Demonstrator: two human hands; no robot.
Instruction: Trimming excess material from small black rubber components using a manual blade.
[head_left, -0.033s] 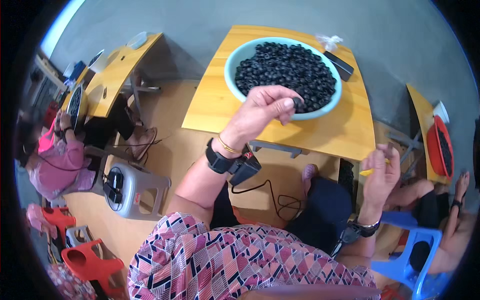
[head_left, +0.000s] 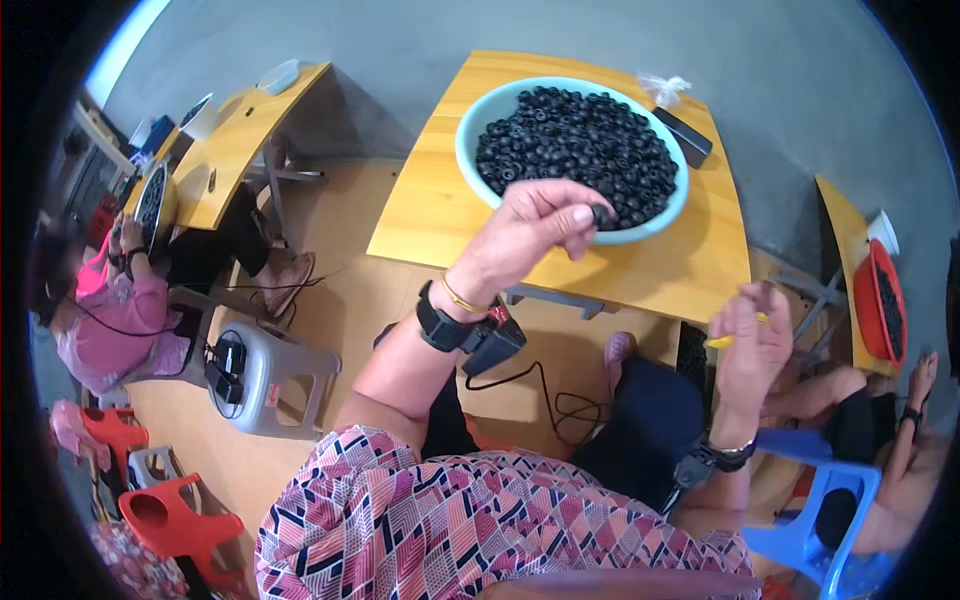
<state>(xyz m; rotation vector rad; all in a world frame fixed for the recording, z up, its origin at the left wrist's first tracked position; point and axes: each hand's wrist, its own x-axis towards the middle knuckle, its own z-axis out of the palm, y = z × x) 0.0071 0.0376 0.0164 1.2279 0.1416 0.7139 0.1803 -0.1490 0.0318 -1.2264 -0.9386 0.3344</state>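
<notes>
My left hand (head_left: 535, 225) is raised at the near rim of a pale turquoise basin (head_left: 470, 165). Its thumb and fingers pinch a small dark round piece (head_left: 600, 216). The basin is heaped with many similar glossy, dark round pieces (head_left: 575, 140), some showing a ring or hollow on top; I cannot tell their exact kind. Off the table's right front corner, my right hand (head_left: 752, 335) is closed around a small yellow-handled tool (head_left: 720, 342). The tool's working end is hidden or too small to make out.
The basin stands on a yellow wooden table (head_left: 420, 225), with a black box (head_left: 682, 135) and a clear plastic bag (head_left: 664, 88) behind it. A grey stool (head_left: 285, 375) and a seated person (head_left: 120, 335) are left. A red basin (head_left: 876, 310) and blue chair (head_left: 825, 520) are right.
My right hand has shifted slightly left with the yellow-handled tool. My left hand keeps its pinch on the dark round piece, and the whole view has moved a little.
</notes>
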